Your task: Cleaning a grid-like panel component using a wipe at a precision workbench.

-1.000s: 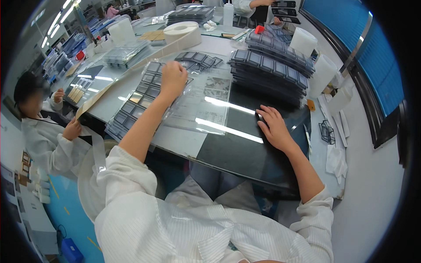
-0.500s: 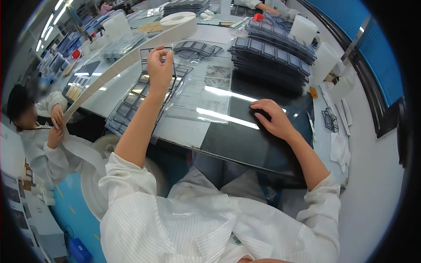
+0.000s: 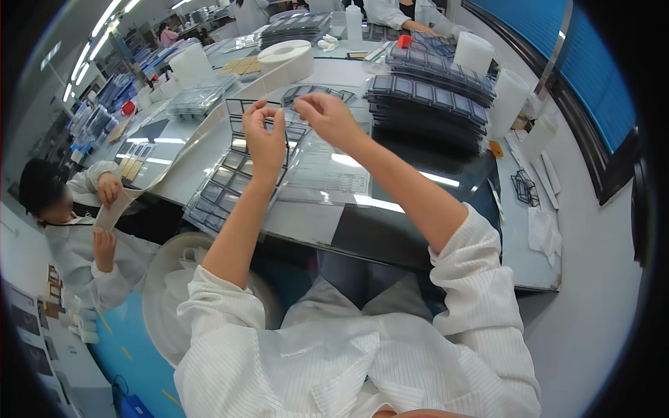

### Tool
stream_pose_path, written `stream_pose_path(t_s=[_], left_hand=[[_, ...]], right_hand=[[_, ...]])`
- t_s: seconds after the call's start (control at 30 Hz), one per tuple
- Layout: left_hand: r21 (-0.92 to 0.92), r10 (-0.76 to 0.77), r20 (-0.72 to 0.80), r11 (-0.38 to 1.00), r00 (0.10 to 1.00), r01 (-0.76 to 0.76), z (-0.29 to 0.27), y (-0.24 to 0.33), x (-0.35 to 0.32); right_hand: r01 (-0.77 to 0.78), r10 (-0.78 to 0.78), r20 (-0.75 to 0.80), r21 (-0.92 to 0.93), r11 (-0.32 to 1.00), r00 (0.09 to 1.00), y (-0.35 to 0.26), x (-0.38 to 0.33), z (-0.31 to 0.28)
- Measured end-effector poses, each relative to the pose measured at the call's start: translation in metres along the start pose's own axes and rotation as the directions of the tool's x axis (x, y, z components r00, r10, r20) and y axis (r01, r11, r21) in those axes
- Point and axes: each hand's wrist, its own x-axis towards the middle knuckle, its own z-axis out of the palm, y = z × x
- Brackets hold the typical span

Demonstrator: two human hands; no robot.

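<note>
Above the left part of the table my left hand [image 3: 265, 145] is raised, thumb and fingers curled together. A thin black frame [image 3: 240, 102] shows behind its fingers and appears gripped there. My right hand [image 3: 331, 120] hovers just to its right, fingertips pinched and pointing at the left hand; whatever is between them is too small to make out. Below the left hand lies a panel of dark rectangular frames with clear windows [image 3: 226, 182]. A clear plastic sheet [image 3: 327, 171] lies over a printed page beneath my right forearm. Beyond the hands sit a few loose dark frames [image 3: 300, 90].
Tall stacks of dark frame panels [image 3: 425, 104] stand at the right back, beside white rolls [image 3: 511, 90]. A large roll of white strip [image 3: 293, 54] trails leftward to a co-worker [image 3: 104, 230]. A round white bin [image 3: 160, 299] stands by my left elbow.
My right hand has lifted off the dark tabletop and come over to the left hand, its fingers now pinched. The co-worker's hands and the white strip have shifted.
</note>
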Motion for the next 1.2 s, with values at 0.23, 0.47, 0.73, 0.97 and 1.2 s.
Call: stream_pose_path(t_s=[0.23,0.47,0.73,0.97,1.2], left_hand=[[0.057,0.042,0.013,0.997,0.999,-0.042,-0.009,0.008,-0.010],[0.021,0.028,-0.008,0.999,1.000,-0.028,-0.014,0.000,-0.017],[0.033,0.013,0.058,0.999,0.998,-0.015,-0.019,-0.003,-0.022],[0.146,0.018,-0.020,0.989,1.000,-0.015,-0.018,-0.004,-0.026],[-0.199,-0.100,-0.190,0.978,0.977,0.062,-0.055,-0.011,-0.010]], right_hand=[[-0.059,0.060,0.064,-0.026,0.998,0.996,-0.004,0.034,0.014],[-0.280,0.258,0.190,0.097,0.955,0.947,-0.004,0.033,0.020],[-0.360,0.308,0.256,0.190,0.913,0.916,0.013,0.022,0.016],[-0.392,0.296,0.377,0.209,0.896,0.878,0.011,0.015,0.017],[-0.396,0.343,0.222,0.275,0.876,0.913,0.022,0.022,0.030]])
